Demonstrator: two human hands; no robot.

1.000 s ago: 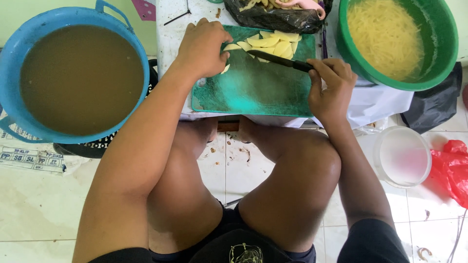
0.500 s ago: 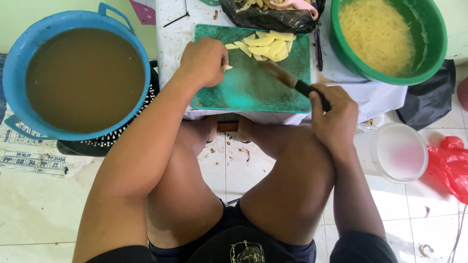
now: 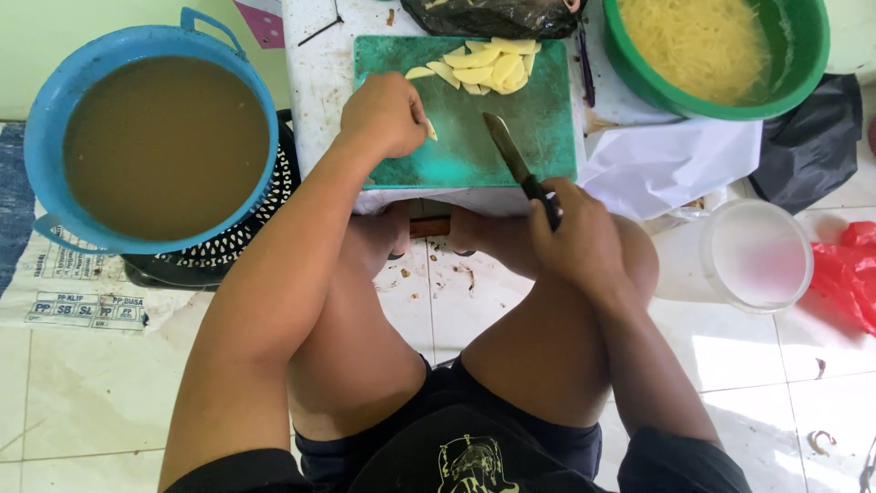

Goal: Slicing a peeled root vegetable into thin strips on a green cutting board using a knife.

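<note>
A green cutting board (image 3: pixel 538 137) lies on a low white table. Pale potato slices (image 3: pixel 484 66) are piled at its far edge. My left hand (image 3: pixel 383 114) rests on the board's left part, curled around a small potato piece (image 3: pixel 431 130). My right hand (image 3: pixel 577 239) grips the black handle of a knife (image 3: pixel 511 155) at the board's near edge. The blade points up and left across the board, close to the potato piece.
A blue tub of brown water (image 3: pixel 151 137) stands left on a black crate. A green bowl of shredded potato (image 3: pixel 721 46) sits at top right, a black bag (image 3: pixel 493 16) behind the board. A clear round container (image 3: pixel 756 254) and red bag (image 3: pixel 847 269) lie on the tiled floor.
My right hand has drawn the knife back from the slice pile toward the board's near edge. My left hand slid toward me, keeping a small potato piece.
</note>
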